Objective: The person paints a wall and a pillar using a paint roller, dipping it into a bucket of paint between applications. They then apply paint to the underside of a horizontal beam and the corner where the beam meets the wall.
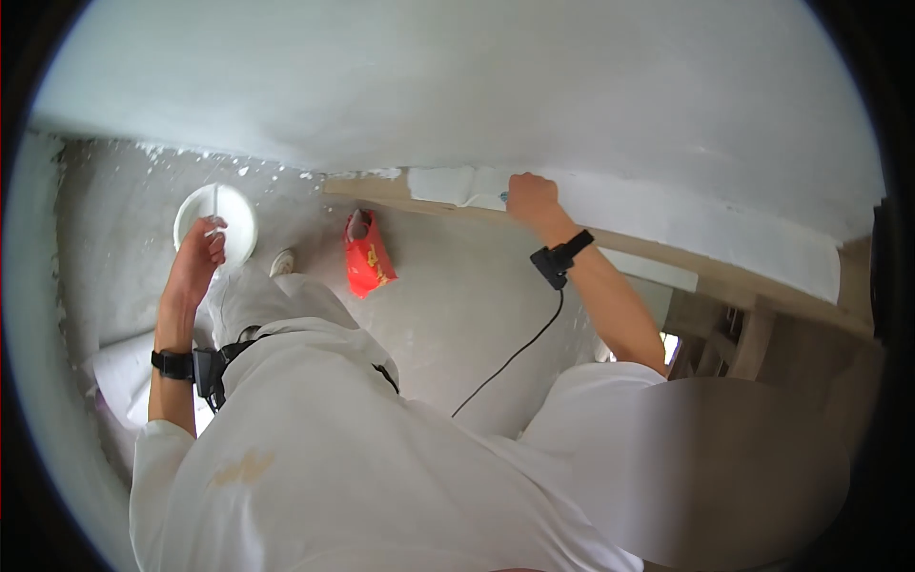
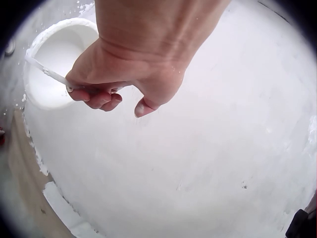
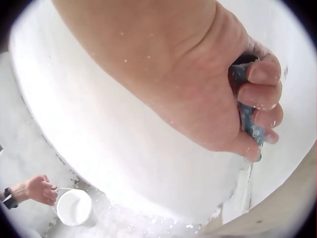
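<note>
My left hand grips the white handle of a white bucket, with its fingers curled under and the thumb apart from them. White stuff coats the inside of the bucket. Over at the foot of the wall, my right hand wraps round a paint-specked blue handle. From its end a thin rod reaches toward a white-coated strip above the wooden ledge. I cannot tell what kind of tool the blue handle belongs to.
A red bag with a grey thing in its mouth stands on the grey floor. White spatter lies along the wall. On the right, wooden framing shows below the ledge. A black cable hangs from my right wrist.
</note>
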### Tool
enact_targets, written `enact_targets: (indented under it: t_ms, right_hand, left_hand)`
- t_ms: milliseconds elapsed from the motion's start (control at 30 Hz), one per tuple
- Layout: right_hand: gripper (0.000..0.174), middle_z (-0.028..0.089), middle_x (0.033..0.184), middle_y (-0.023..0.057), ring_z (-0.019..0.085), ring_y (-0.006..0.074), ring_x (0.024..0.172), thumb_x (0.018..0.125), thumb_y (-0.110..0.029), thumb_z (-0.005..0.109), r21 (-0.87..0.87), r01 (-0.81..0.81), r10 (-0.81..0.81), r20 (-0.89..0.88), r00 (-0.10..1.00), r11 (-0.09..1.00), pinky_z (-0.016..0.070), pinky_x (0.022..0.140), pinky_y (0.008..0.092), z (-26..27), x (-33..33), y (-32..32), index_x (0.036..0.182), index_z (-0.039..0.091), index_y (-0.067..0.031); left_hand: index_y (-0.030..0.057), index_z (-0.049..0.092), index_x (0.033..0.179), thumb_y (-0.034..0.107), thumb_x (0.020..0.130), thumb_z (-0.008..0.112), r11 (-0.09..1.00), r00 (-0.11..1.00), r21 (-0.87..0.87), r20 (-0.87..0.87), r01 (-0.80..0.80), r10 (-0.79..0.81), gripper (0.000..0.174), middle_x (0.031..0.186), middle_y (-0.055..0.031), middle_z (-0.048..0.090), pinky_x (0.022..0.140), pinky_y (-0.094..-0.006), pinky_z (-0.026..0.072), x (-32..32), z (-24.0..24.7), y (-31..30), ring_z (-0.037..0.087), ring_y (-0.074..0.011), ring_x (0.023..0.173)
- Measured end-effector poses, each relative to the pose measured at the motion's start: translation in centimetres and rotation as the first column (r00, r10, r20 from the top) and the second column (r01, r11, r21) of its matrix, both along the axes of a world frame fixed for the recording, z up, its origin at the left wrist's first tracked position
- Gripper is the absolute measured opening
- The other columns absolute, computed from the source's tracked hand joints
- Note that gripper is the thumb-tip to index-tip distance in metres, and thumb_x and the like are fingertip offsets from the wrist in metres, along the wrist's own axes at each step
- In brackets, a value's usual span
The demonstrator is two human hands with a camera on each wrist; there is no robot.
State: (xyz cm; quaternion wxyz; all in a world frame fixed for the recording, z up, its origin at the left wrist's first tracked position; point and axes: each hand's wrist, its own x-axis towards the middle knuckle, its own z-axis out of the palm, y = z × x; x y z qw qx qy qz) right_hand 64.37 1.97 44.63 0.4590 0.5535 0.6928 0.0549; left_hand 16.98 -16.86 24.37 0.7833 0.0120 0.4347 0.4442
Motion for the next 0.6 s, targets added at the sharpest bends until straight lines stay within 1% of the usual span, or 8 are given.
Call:
enact_targets:
  t_ms: [33, 67, 133, 267, 367, 433, 533, 600]
  right_hand:
    - [0.017, 0.072, 0.092, 0.0136, 0.071, 0.0299, 0.089, 0.084, -0.016, 0.059, -0.013, -0.012, 0.012, -0.025, 1.0, 1.0, 0.0552, 0.072, 0.0412, -2.6, 0.3, 0.3, 0.091, 0.072, -0.0067]
    - [0.017, 0.072, 0.092, 0.0136, 0.071, 0.0299, 0.089, 0.084, -0.016, 0.059, -0.035, -0.037, 0.035, -0.045, 0.998, 0.999, 0.0552, 0.072, 0.0412, -5.1, 1.0, 0.5, 0.091, 0.072, -0.0067]
    - [0.02, 0.072, 0.095, 0.0162, 0.07, 0.0331, 0.092, 0.084, -0.018, 0.06, -0.056, -0.033, 0.028, -0.084, 0.996, 0.998, 0.0558, 0.076, 0.0438, -10.1, 1.5, 1.5, 0.093, 0.072, -0.0044]
    - [0.019, 0.072, 0.095, 0.0162, 0.07, 0.0335, 0.091, 0.084, -0.017, 0.059, -0.082, -0.108, 0.091, -0.186, 0.978, 0.991, 0.0558, 0.076, 0.0432, -18.5, 2.4, 3.3, 0.091, 0.073, -0.0051]
    - [0.019, 0.072, 0.095, 0.0159, 0.07, 0.0332, 0.091, 0.085, -0.016, 0.058, -0.112, -0.108, 0.084, -0.199, 0.976, 0.988, 0.0558, 0.076, 0.0427, -23.6, 1.3, 4.1, 0.09, 0.073, -0.0062]
    - [0.017, 0.073, 0.095, 0.011, 0.071, 0.0286, 0.091, 0.086, -0.015, 0.058, -0.16, -0.133, 0.112, -0.131, 0.985, 0.978, 0.0563, 0.073, 0.0379, -26.6, -0.1, 5.0, 0.089, 0.074, -0.0101]
    - [0.019, 0.074, 0.098, 0.011, 0.071, 0.0278, 0.095, 0.086, -0.016, 0.058, -0.144, -0.149, 0.126, -0.156, 0.98, 0.978, 0.0569, 0.073, 0.0367, -30.9, -1.3, 5.4, 0.093, 0.075, -0.0115]
    - [0.021, 0.074, 0.099, 0.0112, 0.071, 0.0277, 0.096, 0.087, -0.017, 0.057, -0.176, -0.125, 0.099, -0.151, 0.984, 0.976, 0.0568, 0.075, 0.0374, -34.3, -1.3, 5.9, 0.095, 0.075, -0.0119]
  left_hand:
    - [0.0111, 0.056, 0.093, 0.026, 0.093, 0.053, 1.0, 1.0, 0.008, -0.004, -0.004, 0.004, 0.016, 0.067, 0.0065, 0.032, 0.057, -0.0244, 0.0266, 0.1, 0.2, 0.0, 0.028, -0.0068, 0.06]
    - [0.0096, 0.056, 0.096, 0.028, 0.093, 0.052, 1.0, 1.0, 0.02, -0.024, 0.004, -0.003, 0.019, 0.067, 0.0075, 0.031, 0.057, -0.0235, 0.028, 0.5, -0.3, -0.1, 0.029, -0.006, 0.06]
    - [0.0092, 0.056, 0.096, 0.027, 0.093, 0.052, 1.0, 0.999, -0.02, -0.044, -0.011, 0.01, 0.018, 0.068, 0.0076, 0.032, 0.058, -0.0232, 0.028, 0.5, 0.1, 0.0, 0.03, -0.0056, 0.061]
    - [0.0088, 0.056, 0.096, 0.024, 0.092, 0.052, 0.997, 0.994, -0.054, -0.1, -0.055, 0.05, 0.017, 0.07, 0.0074, 0.033, 0.058, -0.0228, 0.0281, 0.5, 0.2, -0.1, 0.03, -0.005, 0.062]
    - [0.0084, 0.055, 0.097, 0.022, 0.09, 0.052, 0.997, 0.991, -0.029, -0.116, -0.073, 0.07, 0.016, 0.071, 0.0072, 0.034, 0.059, -0.0222, 0.0288, 0.7, 0.4, -0.3, 0.032, -0.0048, 0.063]
    - [0.0084, 0.055, 0.097, 0.022, 0.09, 0.051, 0.995, 0.989, -0.036, -0.12, -0.091, 0.086, 0.016, 0.072, 0.0071, 0.035, 0.06, -0.0222, 0.0288, 0.9, 0.3, -0.4, 0.032, -0.0048, 0.063]
    - [0.0083, 0.055, 0.098, 0.021, 0.09, 0.05, 0.994, 0.987, -0.048, -0.13, -0.101, 0.094, 0.016, 0.073, 0.0066, 0.036, 0.06, -0.0221, 0.029, 1.0, 0.1, -0.5, 0.032, -0.005, 0.063]
    - [0.0082, 0.055, 0.097, 0.022, 0.09, 0.049, 0.987, 0.979, -0.087, -0.167, -0.133, 0.118, 0.017, 0.072, 0.0063, 0.036, 0.061, -0.0222, 0.0293, 1.5, -0.2, -0.5, 0.031, -0.0054, 0.063]
